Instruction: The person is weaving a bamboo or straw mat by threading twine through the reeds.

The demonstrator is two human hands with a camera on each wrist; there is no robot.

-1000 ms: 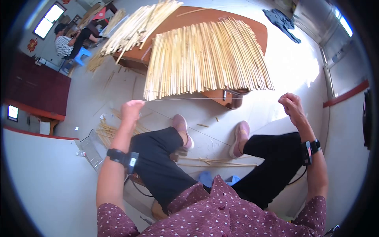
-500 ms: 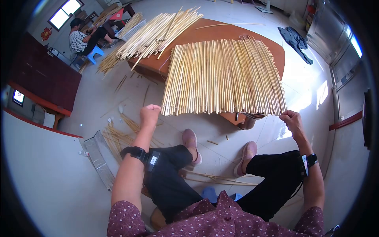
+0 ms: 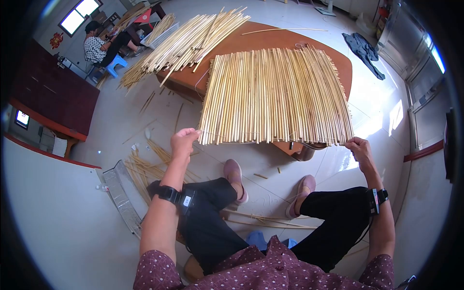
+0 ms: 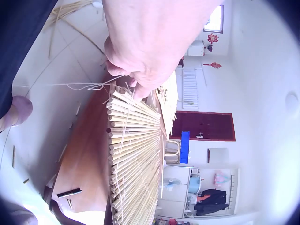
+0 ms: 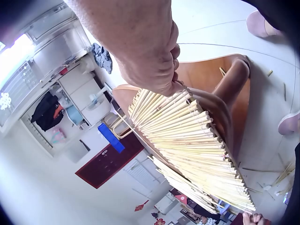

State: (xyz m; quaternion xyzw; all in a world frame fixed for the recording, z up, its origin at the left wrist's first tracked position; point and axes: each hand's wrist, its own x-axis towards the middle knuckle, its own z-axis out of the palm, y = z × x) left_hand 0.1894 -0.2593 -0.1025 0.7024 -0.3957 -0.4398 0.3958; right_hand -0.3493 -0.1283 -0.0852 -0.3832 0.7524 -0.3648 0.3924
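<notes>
A mat of thin pale sticks [image 3: 275,96], laid side by side, covers much of a brown table [image 3: 338,60]. At its near left corner my left hand [image 3: 183,145] pinches thread, finger and thumb against the end sticks; loose white thread [image 4: 89,86] trails from these fingers in the left wrist view. My right hand [image 3: 360,151] is at the near right corner, fingers curled and fingertips touching the last stick; in the right wrist view this hand [image 5: 150,61] hides what it pinches. Thread runs across the sticks close to their near ends.
A pile of loose sticks [image 3: 193,41] lies on the table's left part. More sticks [image 3: 140,166] are on the floor at left. Two shoes [image 3: 233,175] stand below the mat. A person [image 3: 96,46] sits on a blue stool at the back left.
A second ago both hands held a thread taut, clear of the mat's near edge. Since then they have come to its two near corners. The head view has shifted. My left fingers have straightened slightly.
</notes>
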